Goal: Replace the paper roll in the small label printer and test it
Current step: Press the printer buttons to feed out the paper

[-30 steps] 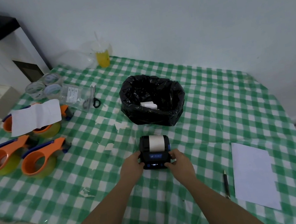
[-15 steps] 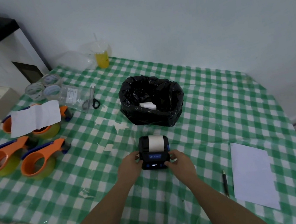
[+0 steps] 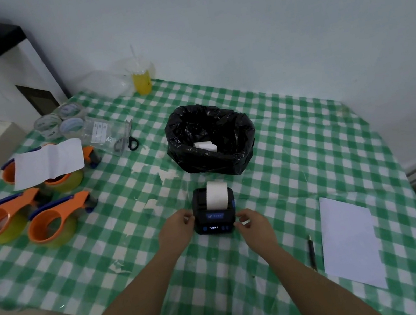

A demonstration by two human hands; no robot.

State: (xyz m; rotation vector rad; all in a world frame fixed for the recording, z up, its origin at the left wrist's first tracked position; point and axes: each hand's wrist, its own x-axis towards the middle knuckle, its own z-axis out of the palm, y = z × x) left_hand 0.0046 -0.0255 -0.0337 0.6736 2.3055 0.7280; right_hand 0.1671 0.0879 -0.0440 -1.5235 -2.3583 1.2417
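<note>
The small black label printer (image 3: 214, 220) stands on the green checked tablecloth (image 3: 295, 149), its front display lit. A white paper strip (image 3: 216, 194) comes out of its top and curls up and back. My left hand (image 3: 176, 229) rests its fingertips against the printer's left side. At the right front corner my right hand (image 3: 254, 225) touches the printer with curled fingers. Just behind the printer is a bin lined with a black bag (image 3: 211, 140), and a white paper roll (image 3: 205, 146) lies inside it.
Three orange tape dispensers (image 3: 51, 223) and a folded white sheet (image 3: 48, 163) sit at the left. Behind them are clear tape rolls (image 3: 60, 123) and scissors (image 3: 128, 140). A yellow drink cup (image 3: 142, 79) stands by the wall. A pen (image 3: 311, 250) and a white sheet (image 3: 349, 241) lie at the right.
The white paper strip sticks further out of the printer's top than before. Both hands have eased back slightly from gripping the sides to touching them with the fingertips.
</note>
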